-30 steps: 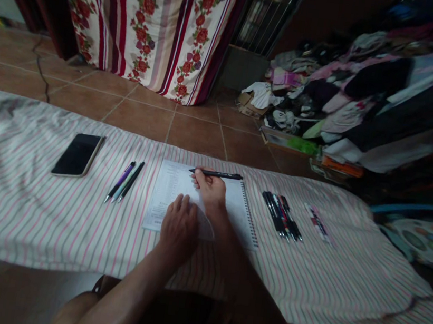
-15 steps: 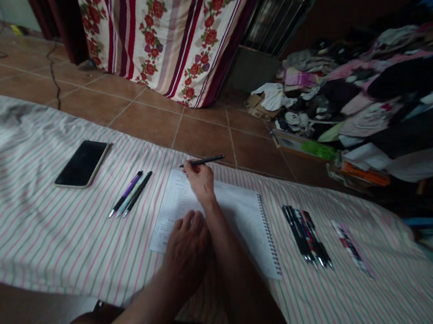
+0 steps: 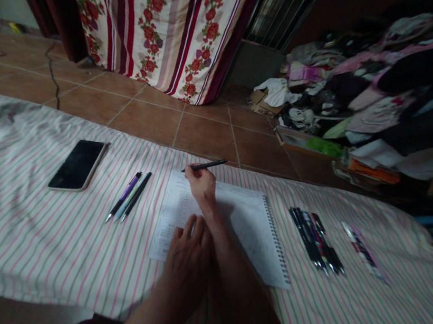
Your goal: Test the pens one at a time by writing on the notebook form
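A spiral notebook [image 3: 249,214] lies on the striped cloth with a printed or written page facing up. My right hand [image 3: 202,184] is closed around a dark pen [image 3: 208,165], its tip at the page's far left corner. Nearer to me, my left hand [image 3: 189,246] lies flat on the lower part of the page, fingers stretched forward and holding nothing. My right forearm passes close beside it and covers part of the paper. What is written under the hands is hidden.
Left of the notebook lie three pens [image 3: 129,197] and a phone [image 3: 78,165]. To its right are a row of several pens [image 3: 315,241] and a smaller group of light-coloured pens [image 3: 364,253]. Beyond the striped cloth [image 3: 31,233] are a tiled floor, a floral curtain [image 3: 152,26] and piled clothes [image 3: 369,92].
The view has shifted slightly, so things at both sides sit a little farther out. My right hand keeps hold of the pen near the page's top left, and my left hand stays flat.
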Tool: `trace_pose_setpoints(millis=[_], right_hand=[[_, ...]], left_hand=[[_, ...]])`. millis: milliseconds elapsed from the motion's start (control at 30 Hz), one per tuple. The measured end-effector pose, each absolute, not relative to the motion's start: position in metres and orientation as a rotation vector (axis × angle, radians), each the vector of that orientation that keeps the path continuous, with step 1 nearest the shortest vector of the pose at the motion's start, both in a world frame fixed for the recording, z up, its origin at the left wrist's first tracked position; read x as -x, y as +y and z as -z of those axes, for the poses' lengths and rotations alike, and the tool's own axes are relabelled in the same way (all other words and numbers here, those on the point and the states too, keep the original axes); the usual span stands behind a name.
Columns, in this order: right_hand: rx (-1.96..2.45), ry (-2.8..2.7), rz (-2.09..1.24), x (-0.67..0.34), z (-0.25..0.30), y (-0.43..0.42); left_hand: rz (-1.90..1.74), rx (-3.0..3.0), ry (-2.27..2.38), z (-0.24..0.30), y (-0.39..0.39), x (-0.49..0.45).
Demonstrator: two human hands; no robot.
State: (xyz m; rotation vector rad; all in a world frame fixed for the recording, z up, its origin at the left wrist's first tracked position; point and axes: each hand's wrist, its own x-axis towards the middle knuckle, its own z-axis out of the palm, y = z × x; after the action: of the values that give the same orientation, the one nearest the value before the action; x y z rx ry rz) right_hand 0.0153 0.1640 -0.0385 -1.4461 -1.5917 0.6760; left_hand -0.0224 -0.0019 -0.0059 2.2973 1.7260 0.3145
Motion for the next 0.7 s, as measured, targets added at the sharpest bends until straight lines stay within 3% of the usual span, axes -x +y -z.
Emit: trace_pose_setpoints(millis=[700], right_hand=[[1.480,-1.641,-0.728,-0.0160,0.0408,0.1658]], left_hand=[[-0.355,-2.380,1.790,0.0148,-0.0021,0.0163]])
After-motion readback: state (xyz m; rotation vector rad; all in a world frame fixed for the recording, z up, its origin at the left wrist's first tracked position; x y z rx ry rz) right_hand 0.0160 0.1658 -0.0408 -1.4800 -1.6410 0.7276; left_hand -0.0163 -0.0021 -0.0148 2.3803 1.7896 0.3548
